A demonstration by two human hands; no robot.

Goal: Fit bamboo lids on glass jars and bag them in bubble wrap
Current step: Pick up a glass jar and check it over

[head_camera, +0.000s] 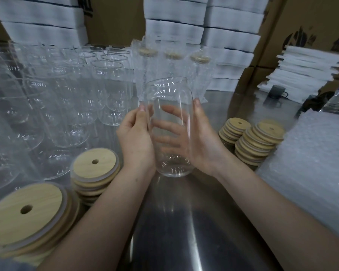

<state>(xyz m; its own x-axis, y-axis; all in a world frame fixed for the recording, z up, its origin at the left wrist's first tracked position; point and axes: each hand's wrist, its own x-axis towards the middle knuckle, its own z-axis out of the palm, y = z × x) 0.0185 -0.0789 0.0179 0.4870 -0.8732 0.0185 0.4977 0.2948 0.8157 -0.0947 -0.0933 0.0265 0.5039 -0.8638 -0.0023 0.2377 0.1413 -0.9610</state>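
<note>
Worktop: bare shiny metal, running from the near edge to the back wall of goods.
Cardboard boxes: stacked along the back and the right.
Foam sheets: white, in tall stacks in front of the boxes, with a lower, looser stack far right.
Bubble wrap: thick pile lying on the right edge of the worktop.
Empty jars: clear glass, crowded upright on the left half, mouths open.
Bagged jars: three at the back centre, upright in bubble wrap, bamboo lids on.
Left lid stacks: two piles of round bamboo lids at near left, each top lid with a small hole.
Right lid stacks: two leaning piles of the same lids, just beside the bubble wrap.
Glass jar: centre of view, between both hands, mouth up and tilted slightly, no lid; base close over the worktop, contact unclear.
Left hand: grip clamped on the jar's left side, thumb along the glass.
Right hand: grip clamped on the jar's right side, thumb up, fingers visible through the glass behind it.
Mug: dark, far right back, near the low foam stack.
</note>
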